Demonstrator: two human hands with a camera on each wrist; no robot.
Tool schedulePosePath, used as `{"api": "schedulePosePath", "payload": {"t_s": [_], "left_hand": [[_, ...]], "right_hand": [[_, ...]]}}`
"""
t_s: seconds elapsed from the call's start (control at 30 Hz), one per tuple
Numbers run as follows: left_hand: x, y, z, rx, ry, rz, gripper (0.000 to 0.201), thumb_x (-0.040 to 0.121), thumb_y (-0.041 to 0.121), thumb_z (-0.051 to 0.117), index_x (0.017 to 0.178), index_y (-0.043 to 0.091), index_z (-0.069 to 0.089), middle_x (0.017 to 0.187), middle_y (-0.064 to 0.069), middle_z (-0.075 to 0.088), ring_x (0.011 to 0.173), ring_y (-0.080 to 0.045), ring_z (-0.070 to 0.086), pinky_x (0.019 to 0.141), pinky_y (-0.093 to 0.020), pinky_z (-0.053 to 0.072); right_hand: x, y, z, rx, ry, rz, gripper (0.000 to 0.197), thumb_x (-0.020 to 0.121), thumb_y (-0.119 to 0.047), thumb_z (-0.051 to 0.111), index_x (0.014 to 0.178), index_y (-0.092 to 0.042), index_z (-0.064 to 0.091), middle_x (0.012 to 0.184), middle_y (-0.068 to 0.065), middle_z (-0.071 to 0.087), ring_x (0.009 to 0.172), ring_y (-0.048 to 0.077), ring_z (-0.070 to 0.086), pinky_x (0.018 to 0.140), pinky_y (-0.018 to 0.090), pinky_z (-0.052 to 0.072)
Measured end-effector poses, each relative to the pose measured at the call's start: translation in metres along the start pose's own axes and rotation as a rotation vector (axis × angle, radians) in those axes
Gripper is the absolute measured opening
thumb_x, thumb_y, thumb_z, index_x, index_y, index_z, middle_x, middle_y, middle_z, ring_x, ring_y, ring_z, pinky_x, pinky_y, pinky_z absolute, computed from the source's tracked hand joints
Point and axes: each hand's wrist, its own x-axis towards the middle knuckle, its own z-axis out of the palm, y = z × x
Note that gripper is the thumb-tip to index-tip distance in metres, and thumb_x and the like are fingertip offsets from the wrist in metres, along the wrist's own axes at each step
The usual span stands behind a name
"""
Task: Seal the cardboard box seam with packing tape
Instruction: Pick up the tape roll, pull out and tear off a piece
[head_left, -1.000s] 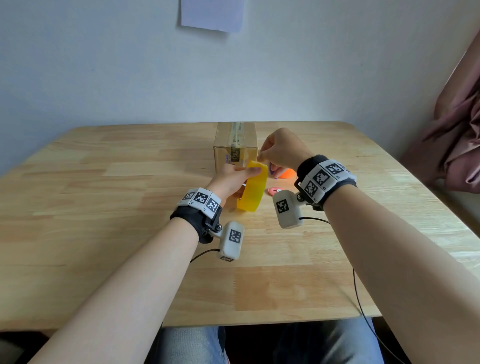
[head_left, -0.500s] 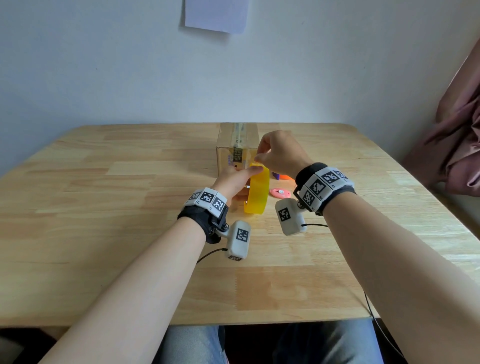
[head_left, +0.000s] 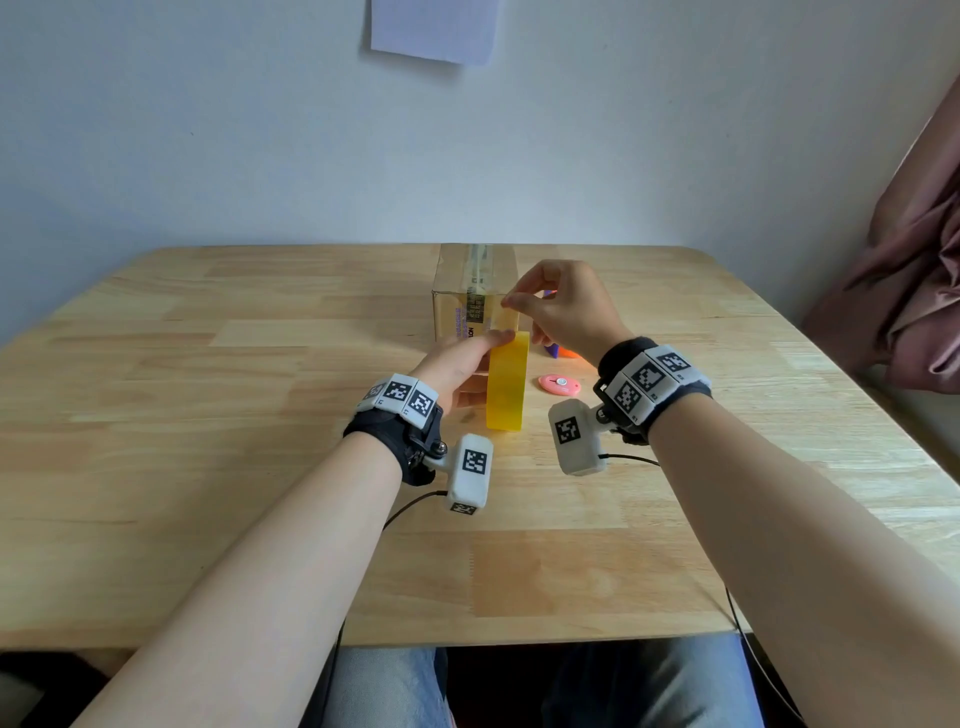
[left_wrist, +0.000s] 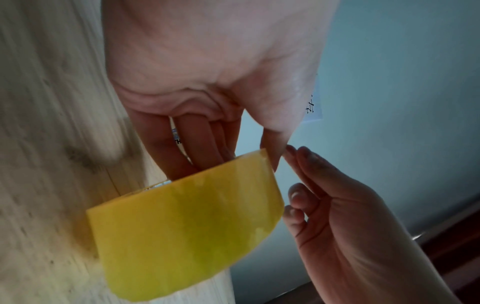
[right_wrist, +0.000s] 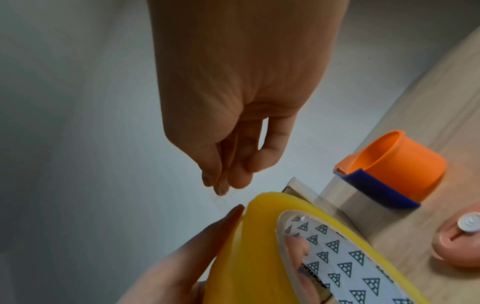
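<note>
Your left hand (head_left: 457, 366) grips the yellow tape roll (head_left: 506, 387) upright above the counter (head_left: 208, 415), while your right hand (head_left: 563, 312) pinches its clear tape end (head_left: 503, 317) before the cardboard box (head_left: 462, 283).

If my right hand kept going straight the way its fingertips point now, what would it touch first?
Probably the cardboard box: the right hand, pinching the clear tape end above the yellow tape roll, points leftward at it, though depth is unclear.
</note>
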Motion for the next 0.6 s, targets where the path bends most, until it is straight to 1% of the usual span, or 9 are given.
{"api": "schedulePosePath", "payload": {"t_s": [0.07,0.13,0.23,0.3,0.33,0.43,0.47,0.53,0.6], "left_hand": [[0.000,0.000,0.000,-0.007,-0.008,-0.002,0.042,0.090,0.046,0.077,0.114,0.012,0.074,0.115,-0.014,0.080,0.090,-0.026,0.076,0.066,-0.031,0.059],[0.000,0.001,0.001,-0.008,-0.019,-0.010,0.040,0.090,0.047,0.077,0.112,0.013,0.075,0.116,-0.014,0.080,0.090,-0.026,0.075,0.065,-0.030,0.059],[0.003,0.000,0.000,-0.013,-0.020,-0.014,0.047,0.089,0.049,0.077,0.117,0.011,0.075,0.117,-0.014,0.080,0.095,-0.029,0.077,0.069,-0.033,0.061],[0.004,-0.001,0.001,-0.027,-0.019,-0.011,0.052,0.088,0.049,0.078,0.121,0.010,0.075,0.116,-0.015,0.080,0.094,-0.029,0.077,0.068,-0.033,0.061],[0.005,-0.001,0.002,-0.034,-0.018,-0.008,0.052,0.088,0.049,0.078,0.122,0.009,0.074,0.114,-0.014,0.080,0.089,-0.028,0.077,0.066,-0.033,0.061],[0.006,-0.003,0.004,-0.029,-0.018,-0.009,0.060,0.086,0.048,0.080,0.128,0.008,0.069,0.109,-0.013,0.079,0.079,-0.026,0.077,0.063,-0.033,0.061],[0.007,-0.004,0.005,-0.026,-0.020,-0.014,0.066,0.083,0.049,0.082,0.131,0.007,0.066,0.113,-0.015,0.077,0.078,-0.027,0.077,0.063,-0.034,0.062],[0.009,-0.004,0.006,-0.014,-0.009,-0.022,0.074,0.078,0.049,0.085,0.135,0.009,0.057,0.125,-0.017,0.070,0.080,-0.028,0.075,0.063,-0.037,0.063],[0.007,-0.002,0.006,0.042,0.043,0.056,0.064,0.082,0.045,0.084,0.133,0.018,0.056,0.125,-0.010,0.064,0.089,-0.025,0.070,0.071,-0.038,0.064]], "right_hand": [[-0.002,0.002,0.000,0.048,-0.002,0.005,0.020,0.089,-0.021,0.080,0.092,-0.003,0.072,0.079,0.006,0.075,0.046,0.018,0.066,0.047,0.035,0.056],[-0.003,0.004,-0.001,0.083,-0.004,0.009,0.020,0.090,-0.020,0.079,0.092,-0.001,0.072,0.075,0.007,0.074,0.045,0.016,0.066,0.048,0.037,0.056],[-0.002,0.009,-0.001,0.105,-0.011,0.002,0.017,0.092,-0.020,0.076,0.092,-0.003,0.072,0.069,-0.004,0.072,0.044,0.015,0.065,0.046,0.035,0.055],[-0.002,0.011,-0.001,0.072,-0.010,0.008,0.012,0.094,-0.020,0.074,0.091,-0.009,0.071,0.061,-0.008,0.070,0.041,0.011,0.061,0.044,0.030,0.052],[-0.001,0.012,-0.001,0.048,-0.007,0.007,0.010,0.095,-0.020,0.073,0.091,-0.011,0.071,0.063,-0.007,0.071,0.040,0.008,0.060,0.043,0.029,0.050],[0.002,0.015,-0.002,0.001,0.019,-0.064,0.009,0.094,-0.017,0.074,0.087,-0.012,0.072,0.101,-0.003,0.072,0.051,0.003,0.063,0.047,0.035,0.055],[0.003,0.016,-0.003,-0.009,0.032,-0.068,0.009,0.093,-0.018,0.075,0.085,-0.014,0.072,0.100,-0.003,0.072,0.055,0.005,0.064,0.051,0.036,0.056],[0.003,0.019,-0.004,0.003,0.047,-0.033,0.009,0.092,-0.019,0.076,0.084,-0.019,0.072,0.082,-0.008,0.072,0.056,0.008,0.063,0.055,0.033,0.055],[0.002,0.020,-0.006,0.071,0.028,-0.021,0.008,0.092,-0.014,0.076,0.085,-0.016,0.073,0.073,-0.007,0.072,0.056,0.002,0.064,0.061,0.030,0.056]]}}
